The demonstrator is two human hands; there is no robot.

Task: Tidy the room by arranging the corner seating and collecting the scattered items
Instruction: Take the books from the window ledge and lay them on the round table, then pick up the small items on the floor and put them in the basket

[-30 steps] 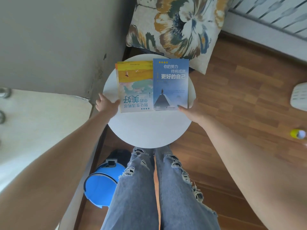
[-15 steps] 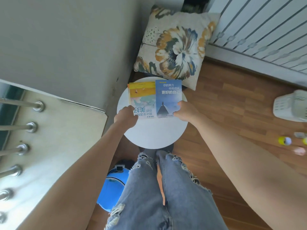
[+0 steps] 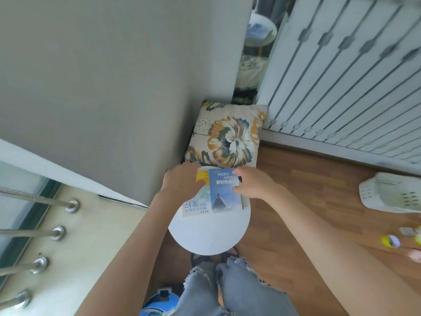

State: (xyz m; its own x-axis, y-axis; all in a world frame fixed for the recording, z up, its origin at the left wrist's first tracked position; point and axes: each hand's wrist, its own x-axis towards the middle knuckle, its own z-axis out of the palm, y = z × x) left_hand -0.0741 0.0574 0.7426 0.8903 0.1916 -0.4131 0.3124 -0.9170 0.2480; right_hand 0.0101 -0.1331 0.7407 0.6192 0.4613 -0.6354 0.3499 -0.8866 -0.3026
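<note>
Your right hand (image 3: pixel 252 183) pinches the blue book (image 3: pixel 224 197) by its right edge, finger and thumb curled, your left hand (image 3: pixel 182 182) covers the yellow book's (image 3: pixel 196 205) far end, grip impossible to tell, both on the round white table (image 3: pixel 209 236), so slide them flush, gently.

Left arm: bare; I see it run up from the lower left of my view, forearm straight to the wrist.
Left hand (image 3: pixel 182 184): back turned up at me, fingers bent over the far edge of the yellow-and-white book (image 3: pixel 196 205), thumb laid on its cover and pointing at the other hand.
Right arm: bare, coming in from the lower right.
Right hand (image 3: pixel 252 183): forefinger and thumb curled toward the left hand, pinching the right edge of the blue book (image 3: pixel 224 197); I cannot see its other fingers.
Between hands: near each other, not touching.
</note>
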